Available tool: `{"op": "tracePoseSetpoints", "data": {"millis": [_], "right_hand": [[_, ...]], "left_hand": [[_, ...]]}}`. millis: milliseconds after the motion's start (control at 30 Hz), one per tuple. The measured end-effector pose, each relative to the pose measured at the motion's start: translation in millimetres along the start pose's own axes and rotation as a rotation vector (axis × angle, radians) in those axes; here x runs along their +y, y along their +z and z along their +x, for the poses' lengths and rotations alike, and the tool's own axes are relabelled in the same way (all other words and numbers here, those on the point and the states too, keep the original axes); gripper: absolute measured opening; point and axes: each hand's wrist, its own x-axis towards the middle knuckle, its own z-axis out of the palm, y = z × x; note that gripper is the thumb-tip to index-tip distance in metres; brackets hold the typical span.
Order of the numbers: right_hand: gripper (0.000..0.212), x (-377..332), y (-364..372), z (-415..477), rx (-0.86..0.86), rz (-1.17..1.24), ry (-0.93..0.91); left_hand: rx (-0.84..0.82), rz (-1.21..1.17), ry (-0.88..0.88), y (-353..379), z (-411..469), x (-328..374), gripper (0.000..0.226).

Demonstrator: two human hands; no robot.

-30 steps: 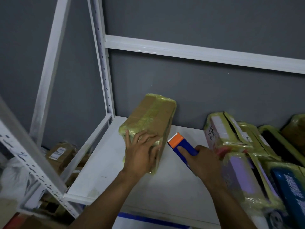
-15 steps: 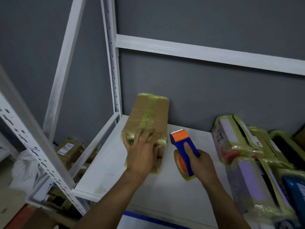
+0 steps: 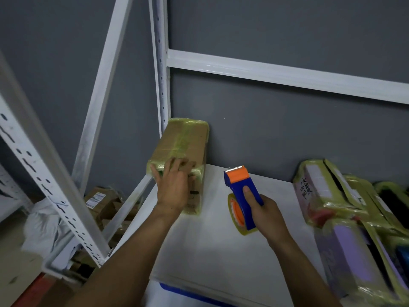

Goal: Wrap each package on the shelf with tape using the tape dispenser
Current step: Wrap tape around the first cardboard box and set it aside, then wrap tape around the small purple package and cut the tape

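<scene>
Shelf point(image 3: 221, 251) of white board carries all the packages you are working through. At its back left corner, tight against the grey wall point(image 3: 287, 29) and just beside the perforated upright point(image 3: 161, 74), the cardboard package point(image 3: 188, 142) stands on end. It is plain brown card, with bands of yellowish clear tape running along its top face and around its near end, and a small black printed mark on its right side.

Your left grip point(image 3: 174, 187) is spread, the palm against the package's near end and the fingers lying over its top edge. Your right grip point(image 3: 263, 209) is wrapped round the tape dispenser point(image 3: 242, 187), thumb along the blue handle. The orange toothed head points away from you and the tape roll point(image 3: 235, 212) hangs underneath. The dispenser is to the right of the package and apart from it.

At the shelf's right end lies a pile of wrapped packages point(image 3: 327, 196), all under yellowish tape; one is white with red handwriting and one is purple point(image 3: 349, 258).

On the floor to the left of the shelf sit labelled cardboard boxes point(image 3: 99, 200) and a white bag point(image 3: 42, 227).
</scene>
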Motion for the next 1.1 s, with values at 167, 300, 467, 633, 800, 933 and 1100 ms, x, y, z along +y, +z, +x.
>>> {"op": "tracePoseSetpoints", "data": {"millis": [167,300,467,633,800,933,1100], "right_hand": [[0.044,-3.4,9.4,-2.7,-0.002,-0.009,0.012],[0.047,-0.9,12.7,-4.0,0.006,-0.004,0.045],[0.048,3.1,13.6,-16.9,0.053,0.023,0.069],[0.057,13.8,-8.2,-42.4,0.13,0.062,0.098],[0.063,23.8,-56.2,-74.2,0.202,0.063,0.111],[0.064,31.1,-116.1,-99.4,0.293,0.047,0.111],[0.07,54.2,-211.4,-126.0,0.418,-0.031,0.148]], "left_hand": [[0.002,-0.16,-0.014,2.2,25.0,-34.3,0.059],[-0.039,-0.106,0.013,9.6,30.7,-36.1,0.072],[-0.111,-0.031,-0.017,-4.3,15.2,-24.3,0.1],[0.123,-0.201,0.172,12.7,-27.6,4.8,0.081],[-0.088,-0.392,0.327,34.9,-80.3,63.2,0.047],[-0.304,-0.346,0.418,47.1,-101.9,128.4,0.049],[-0.539,-0.353,0.593,62.2,-117.3,234.0,0.05]]}}
